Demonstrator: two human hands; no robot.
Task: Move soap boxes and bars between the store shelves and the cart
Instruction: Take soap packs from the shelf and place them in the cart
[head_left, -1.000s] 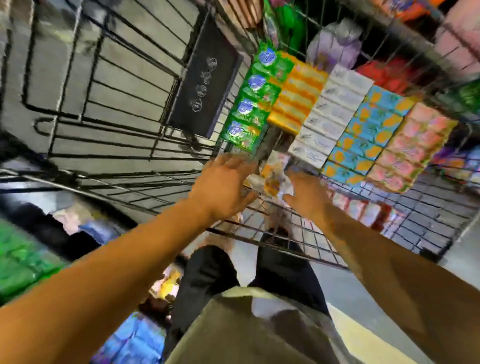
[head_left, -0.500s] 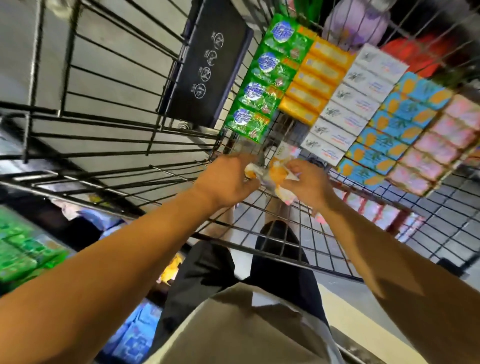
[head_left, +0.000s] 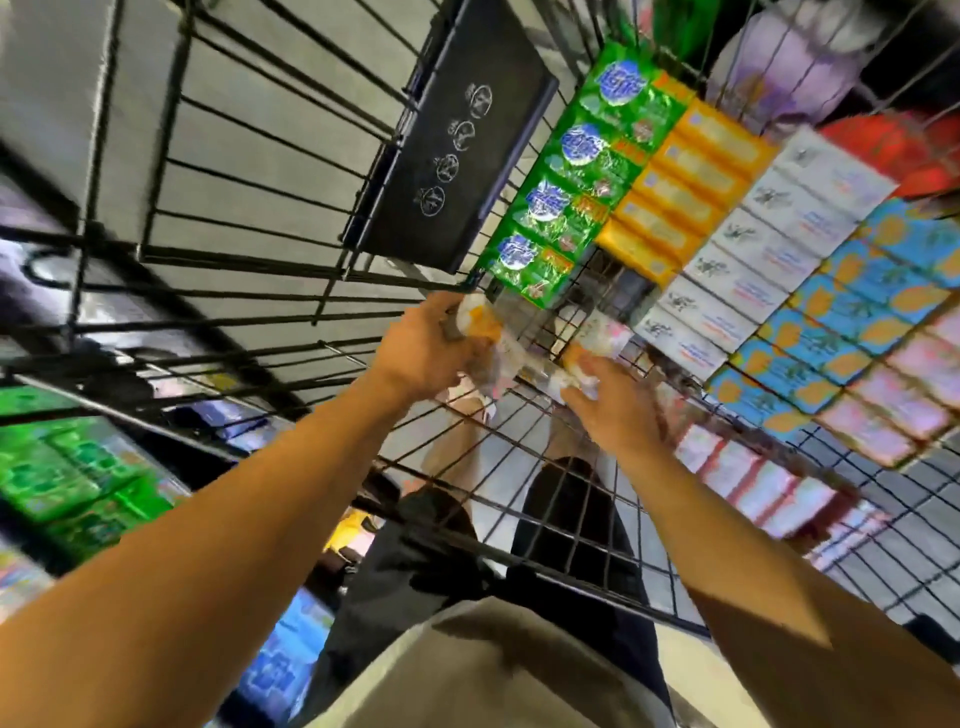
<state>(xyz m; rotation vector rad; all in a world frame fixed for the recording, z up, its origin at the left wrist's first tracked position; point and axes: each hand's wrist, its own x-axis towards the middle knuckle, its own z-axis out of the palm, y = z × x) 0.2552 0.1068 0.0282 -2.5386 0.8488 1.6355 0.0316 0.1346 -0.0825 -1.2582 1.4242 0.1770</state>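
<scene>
Both hands reach into the wire cart (head_left: 571, 519). My left hand (head_left: 423, 353) grips a white and orange wrapped soap bar (head_left: 480, 322) near the cart's left corner. My right hand (head_left: 608, 405) holds a second white, orange and pink wrapped soap bar (head_left: 592, 343) just right of it. Beyond the hands lie rows of soap on the cart floor: green packs (head_left: 576, 176), orange boxes (head_left: 680, 192), white boxes (head_left: 753, 249), blue and orange boxes (head_left: 836, 322) and pink boxes (head_left: 914, 384). How far my fingers curl round the bars is partly hidden.
A black child-seat flap (head_left: 452, 156) with white icons leans on the cart's left wall. Store shelves with green packs (head_left: 67, 467) and blue packs (head_left: 280, 660) stand at lower left. Red and white packs (head_left: 748, 478) show under the cart's right side.
The view has shifted closer to the cart. My two hands, which were together on one wrapped bundle, have drawn apart, each now with its own wrapped bar.
</scene>
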